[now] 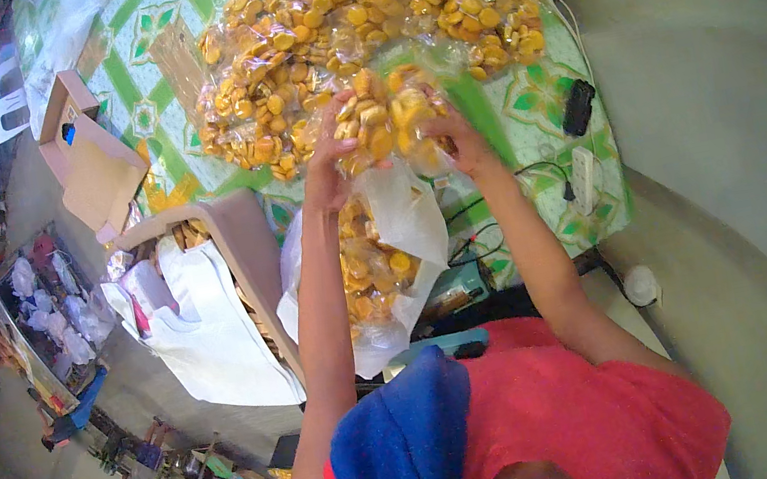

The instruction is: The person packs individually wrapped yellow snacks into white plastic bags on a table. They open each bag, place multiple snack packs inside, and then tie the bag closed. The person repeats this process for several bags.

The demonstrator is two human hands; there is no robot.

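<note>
My left hand [332, 160] grips a clear plastic bag of round yellow-orange biscuits [364, 121]. Beside it, my right hand [452, 129] is closed around another such bag [415, 116]. The two bags are side by side, close together, above the near part of the table. Beyond them lies a big heap of similar clear bags of biscuits [333, 27] on a green and white patterned tablecloth [541, 87]. Below my hands, a white plastic sack [410, 216] stands open with more bagged biscuits [365, 265] inside; my left forearm partly hides it.
A padded beige box [246, 239] with white plastic bags [216, 328] over it stands at the left. An open cardboard box [97, 165] lies on the table's left edge. At the right are a black object [578, 108], a power strip [583, 179] and cables. Several people are farther off, lower left.
</note>
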